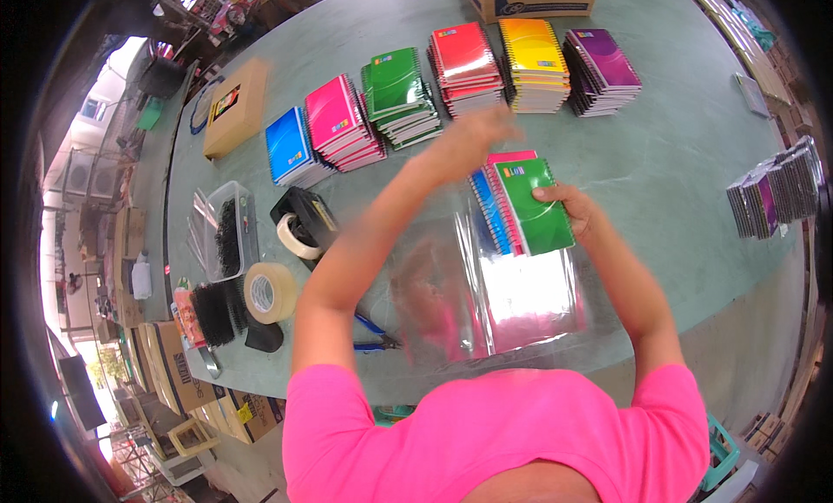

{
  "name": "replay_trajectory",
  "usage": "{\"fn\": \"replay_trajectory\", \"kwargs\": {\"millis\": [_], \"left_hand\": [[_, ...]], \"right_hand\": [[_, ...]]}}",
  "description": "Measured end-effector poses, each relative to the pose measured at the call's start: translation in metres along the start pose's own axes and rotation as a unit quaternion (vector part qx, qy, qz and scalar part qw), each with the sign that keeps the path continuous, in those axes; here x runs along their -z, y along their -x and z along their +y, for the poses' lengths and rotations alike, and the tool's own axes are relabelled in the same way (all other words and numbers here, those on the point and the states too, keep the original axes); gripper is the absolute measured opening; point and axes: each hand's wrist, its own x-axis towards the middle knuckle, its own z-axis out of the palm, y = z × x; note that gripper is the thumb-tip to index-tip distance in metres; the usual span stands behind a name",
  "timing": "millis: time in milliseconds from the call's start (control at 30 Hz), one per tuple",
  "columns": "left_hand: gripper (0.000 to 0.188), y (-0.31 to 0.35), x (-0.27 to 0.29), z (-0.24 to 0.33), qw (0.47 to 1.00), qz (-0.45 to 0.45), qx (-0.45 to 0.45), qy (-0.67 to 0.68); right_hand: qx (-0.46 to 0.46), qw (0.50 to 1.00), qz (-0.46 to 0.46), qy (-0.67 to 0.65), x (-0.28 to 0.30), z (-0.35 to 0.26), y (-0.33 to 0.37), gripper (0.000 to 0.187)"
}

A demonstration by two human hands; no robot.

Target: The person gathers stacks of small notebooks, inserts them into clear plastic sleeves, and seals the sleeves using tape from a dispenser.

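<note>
Pink short-sleeved shirt [486,434] fills the lower edge, both bare forearms reaching out over the tabletop [685,217]. Spiral notebooks are gripped in the R hand [580,212], thumb on the top cover: green notebook [542,212] uppermost, pink notebook [514,157] & blue notebook [488,210] fanned out to its L. They're over the far end of some clear plastic sleeves [529,303]; can't tell if touching. L hand [486,134] is blurred, just beyond the held notebooks, nr the red stack [460,56]; can't tell if open or holding anything.

Row of notebook stacks, L to R: blue stack [291,147], pink stack [334,117], green stack [395,82], the red one, yellow stack [531,52], purple stack [605,61]. L of the sleeves: blue-handled pliers [370,326], tape roll [279,290], black tape dispenser [314,210], clear plastic bin [247,234] w/ black bits. Cardboard box [236,113] nr the blue stack, another cardboard carton [542,2] behind the yellow. Far R: plastic-wrapped packs [777,195]
</note>
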Motion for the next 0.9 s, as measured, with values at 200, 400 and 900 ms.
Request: {"fn": "replay_trajectory", "kwargs": {"millis": [200,400,900], "left_hand": [[0.029,-0.043,0.008,-0.041,0.946,-0.083,0.165,-0.267],[0.028,-0.04,0.059,0.019,0.921,0.128,0.252,0.267],[0.025,-0.101,-0.035,-0.023,0.981,0.109,0.112,-0.117]], "right_hand": [[-0.009,0.996,0.085,-0.028,0.015,-0.008,0.008,0.044],[-0.024,0.983,0.04,-0.178,0.015,-0.027,0.021,0.044],[0.075,0.99,0.121,-0.024,0.036,-0.038,0.048,0.049]]}}
